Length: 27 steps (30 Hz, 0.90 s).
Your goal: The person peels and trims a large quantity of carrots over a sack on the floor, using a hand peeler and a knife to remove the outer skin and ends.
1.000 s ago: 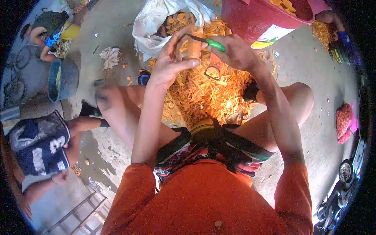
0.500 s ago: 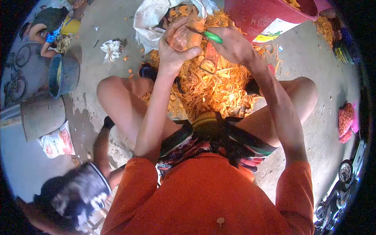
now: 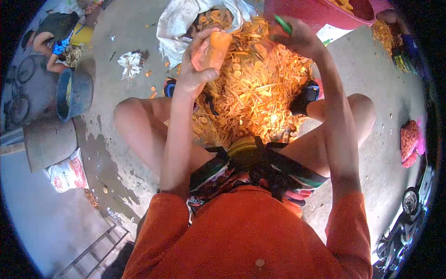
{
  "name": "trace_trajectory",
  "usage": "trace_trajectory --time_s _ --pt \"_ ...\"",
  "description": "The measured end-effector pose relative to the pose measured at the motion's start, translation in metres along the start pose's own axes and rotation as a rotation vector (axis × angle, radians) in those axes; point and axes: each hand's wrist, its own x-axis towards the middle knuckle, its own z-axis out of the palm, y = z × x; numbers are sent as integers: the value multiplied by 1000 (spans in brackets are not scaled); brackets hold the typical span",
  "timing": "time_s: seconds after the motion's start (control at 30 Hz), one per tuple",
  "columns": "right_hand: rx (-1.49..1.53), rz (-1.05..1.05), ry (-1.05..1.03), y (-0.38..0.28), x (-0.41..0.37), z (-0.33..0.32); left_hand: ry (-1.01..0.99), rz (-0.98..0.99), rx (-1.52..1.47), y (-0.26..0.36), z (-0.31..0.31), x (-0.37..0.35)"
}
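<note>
1. Left hand (image 3: 197,65): we see it raised over the heap, its fingers (image 3: 200,44) clasped around a carrot (image 3: 218,43). The carrot stands roughly upright in the grip, with its upper end clear of the palm.
2. Right hand (image 3: 299,39): it is clenched on a green-handled tool (image 3: 282,23). Only the handle shows, and we cannot make out the blade. This hand is held apart from the carrot, off to its right, just in front of the red tub (image 3: 306,14).
3. Carrot peelings (image 3: 253,90): we note a broad orange heap on the concrete floor (image 3: 125,37), lying between the person's bare knees and directly beneath both hands.
4. White sack (image 3: 179,21): it lies open at the far edge of the heap, behind the left hand, with carrot pieces visible at its mouth.
5. Red tub: it stands beyond the heap, beside the sack. Orange pieces show inside its rim.
6. Black sandal (image 3: 307,95): it rests at the right margin of the heap.
7. Surroundings: we mark a blue bucket (image 3: 72,93) well to the left, with a second person (image 3: 53,32) crouched beyond it. A printed bag (image 3: 68,172) lies on the floor nearer to us. A mesh bag of carrots (image 3: 409,144) sits at the right edge.
</note>
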Motion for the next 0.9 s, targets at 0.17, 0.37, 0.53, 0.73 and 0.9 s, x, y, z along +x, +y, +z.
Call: trace_trajectory --time_s 0.17,0.37,0.53,0.73,0.9 --pt "675 -403 130 -55 4 18 64 -112 21 6 6 1" --pt "608 -407 -1 -53 14 23 13 -64 134 2 4 -3" --pt "527 -224 230 -23 24 -1 -38 -76 79 15 6 -10" --pt "605 -295 63 -10 27 14 -82 -63 153 8 1 -9" --pt "578 -603 66 -30 31 8 -93 -61 53 7 2 -3"
